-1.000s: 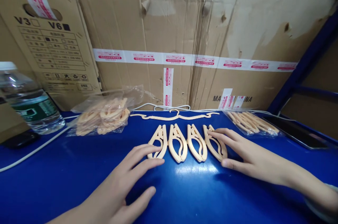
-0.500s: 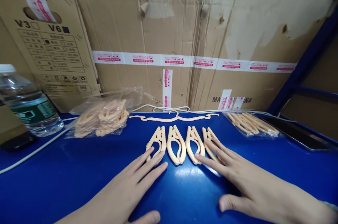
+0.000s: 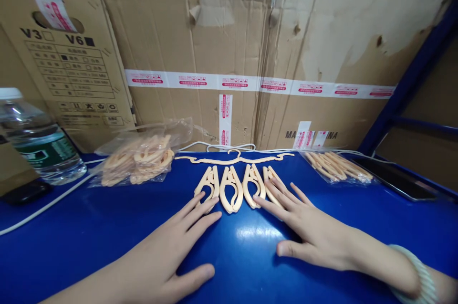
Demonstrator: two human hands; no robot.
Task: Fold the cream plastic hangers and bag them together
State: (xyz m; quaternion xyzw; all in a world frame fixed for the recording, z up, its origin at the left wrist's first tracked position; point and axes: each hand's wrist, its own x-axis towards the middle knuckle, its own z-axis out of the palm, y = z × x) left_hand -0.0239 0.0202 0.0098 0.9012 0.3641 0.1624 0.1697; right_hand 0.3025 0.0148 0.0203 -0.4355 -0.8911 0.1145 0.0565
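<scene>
Several cream plastic folded hangers (image 3: 231, 188) lie side by side in a tight row on the blue table (image 3: 89, 227). My left hand (image 3: 171, 246) lies flat and open, its fingertips touching the leftmost hanger (image 3: 205, 183). My right hand (image 3: 304, 227) is flat and open too, its fingers resting over the rightmost hanger (image 3: 269, 176). Behind the row lies one unfolded cream hanger (image 3: 234, 157).
A clear bag of cream hangers (image 3: 141, 156) sits at the left, another bag (image 3: 336, 165) at the right. A water bottle (image 3: 37, 139) stands far left beside a white cable (image 3: 46, 204). Cardboard boxes (image 3: 229, 56) wall the back. A dark tray (image 3: 397, 177) lies right.
Both hands have flattened and pushed the row of hangers closer together and slightly away from me. The right hand drew back toward the rightmost hanger's near end.
</scene>
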